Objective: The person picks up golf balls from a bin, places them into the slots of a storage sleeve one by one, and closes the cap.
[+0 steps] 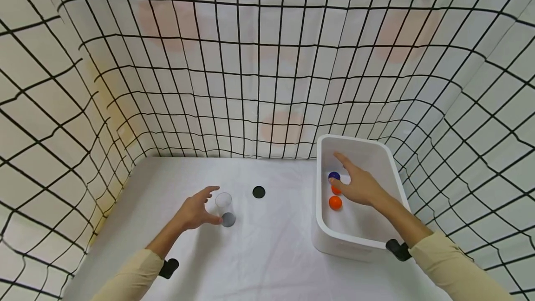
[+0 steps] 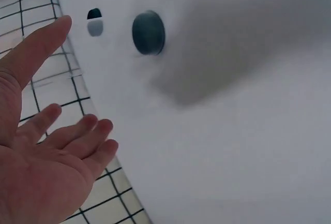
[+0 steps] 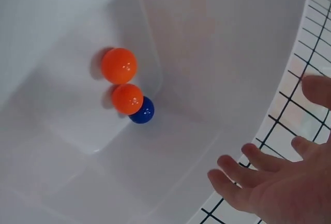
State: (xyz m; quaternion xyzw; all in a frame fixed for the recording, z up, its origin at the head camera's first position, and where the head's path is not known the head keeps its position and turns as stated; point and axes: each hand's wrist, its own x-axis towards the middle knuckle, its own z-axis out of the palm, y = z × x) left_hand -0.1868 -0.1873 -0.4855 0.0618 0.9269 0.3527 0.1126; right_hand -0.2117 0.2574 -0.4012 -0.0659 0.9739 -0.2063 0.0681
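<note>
My left hand [image 1: 195, 209] is beside a clear cup [image 1: 224, 201], thumb and fingers spread around its near side. The cup looks upright, with a grey disc [image 1: 228, 219] at its lower end; whether the hand touches it I cannot tell. Over the white bin [image 1: 349, 241] is my right hand [image 1: 362, 186], fingers extended and holding nothing. On the bin's floor lie two orange balls, the nearer orange ball [image 1: 335, 203] in full sight. The other orange ball [image 3: 127, 99] touches or nearly touches a blue ball [image 3: 142, 111], both partly covered by the right thumb in the head view.
A black disc [image 1: 258, 192] lies on the white-covered table [image 1: 267, 254], between the cup and the bin. Black netting [image 1: 259, 78] rises behind the table and along both sides. A dark wrist device [image 1: 169, 268] sits at the left sleeve, another wrist device [image 1: 398, 250] at the right.
</note>
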